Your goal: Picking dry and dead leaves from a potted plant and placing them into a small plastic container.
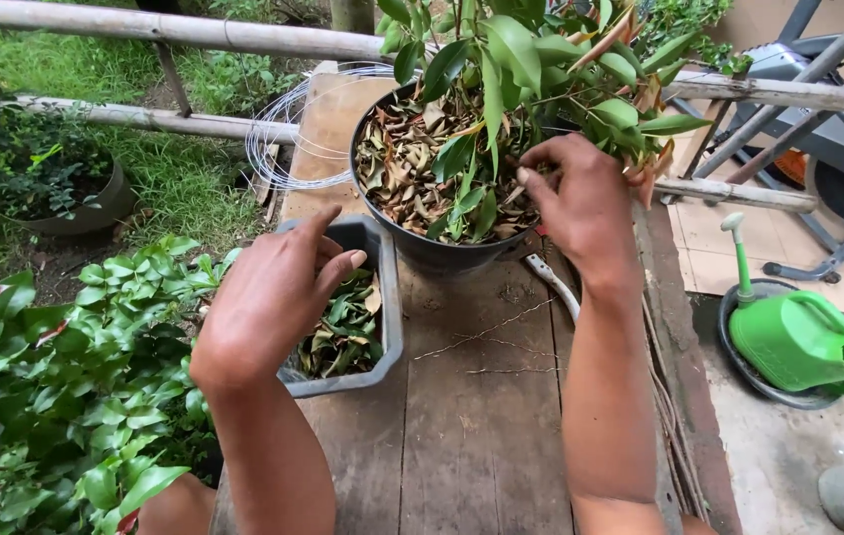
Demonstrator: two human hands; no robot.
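Note:
A black round pot [412,238] stands on a wooden bench [471,416]; it holds a leafy green plant [531,59] and a layer of dry brown leaves [402,159]. My right hand [580,198] reaches into the pot at its right side, fingers curled among the leaves near the stem. What the fingers pinch is hidden. My left hand [273,297] hovers over a grey rectangular tub [390,317] partly filled with green and brown leaves [342,337], fingers loosely apart with nothing visible in them.
A coil of thin wire [278,139] lies behind the tub. Bamboo rails [164,30] run along the back. Green shrubs [55,376] crowd the left. A green watering can [803,337] sits on the floor at right, beside a metal frame [838,149].

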